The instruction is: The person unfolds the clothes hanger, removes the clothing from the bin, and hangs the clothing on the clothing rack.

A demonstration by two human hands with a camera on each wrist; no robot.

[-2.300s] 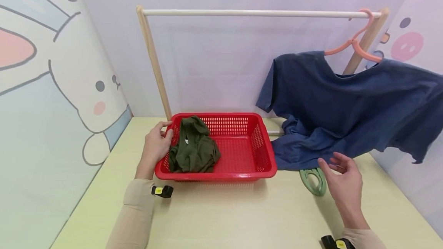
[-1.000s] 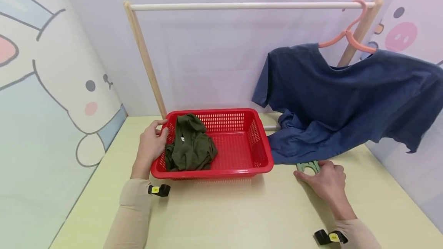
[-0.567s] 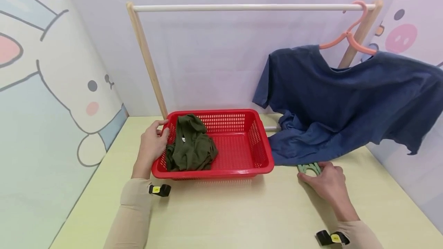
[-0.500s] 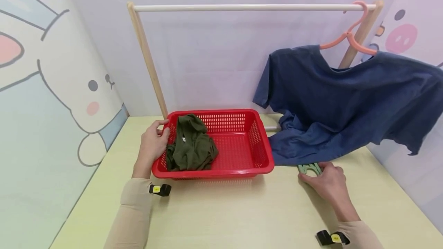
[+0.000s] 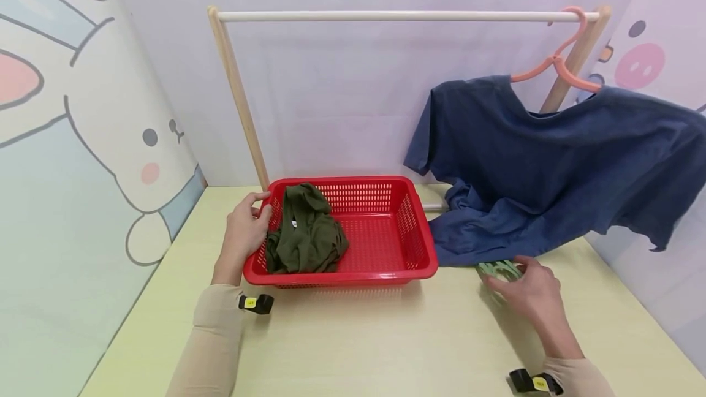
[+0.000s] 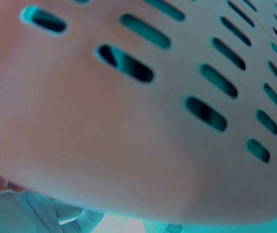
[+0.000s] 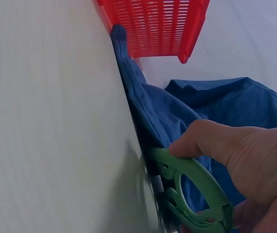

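Observation:
At the left side of the red basket (image 5: 342, 279), my left hand (image 5: 246, 225) holds the rim with curled fingers. A crumpled dark green garment (image 5: 309, 234) with a small white label lies in the basket's left half. My right hand (image 5: 534, 290) pinches a green plastic hanger (image 7: 203, 182), which looks folded, between thumb and fingers. The hanger's far end is at the hem of a navy T-shirt (image 5: 529, 152), partly hidden by it in the head view. In the left wrist view the perforated basket wall (image 6: 104, 126) fills most of the picture.
The T-shirt hangs from a pink hanger (image 5: 573, 78) at the right end of a white rail (image 5: 386, 16) on wooden posts. Its lower part bunches on the pale table (image 5: 375, 348). Cartoon-printed walls (image 5: 83, 213) enclose the sides.
My right hand has come down from beside the green hanger and taken hold of it. The hanger has since tilted up slightly. My left hand stays at the basket.

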